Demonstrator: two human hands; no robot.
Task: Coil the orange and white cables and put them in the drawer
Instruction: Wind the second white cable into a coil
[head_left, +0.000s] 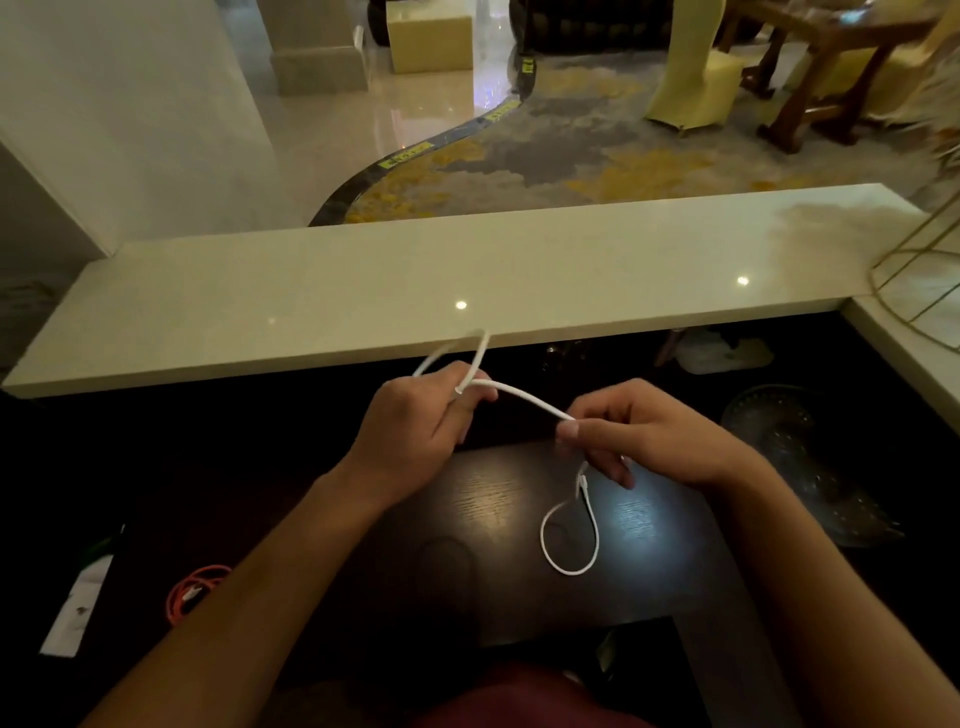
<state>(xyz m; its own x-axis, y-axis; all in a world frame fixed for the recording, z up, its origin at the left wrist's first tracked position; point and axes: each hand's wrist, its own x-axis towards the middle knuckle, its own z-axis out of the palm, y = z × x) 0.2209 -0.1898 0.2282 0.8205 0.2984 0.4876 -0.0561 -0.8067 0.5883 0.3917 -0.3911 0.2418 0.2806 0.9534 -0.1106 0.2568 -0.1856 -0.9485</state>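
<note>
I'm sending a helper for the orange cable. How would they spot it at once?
Start at the dark wooden desk below the pale stone counter. The orange cable lies bunched at its near left, beside the left forearm. It is the only orange thing; the white cable is in the hands.

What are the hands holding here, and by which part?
Both hold the thin white cable. The left hand grips a folded loop; the right hand pinches farther along, its free end dangling looped below.

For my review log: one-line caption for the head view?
Both hands, left hand and right hand, hold the white cable; orange cable lies on dark desk.
</note>
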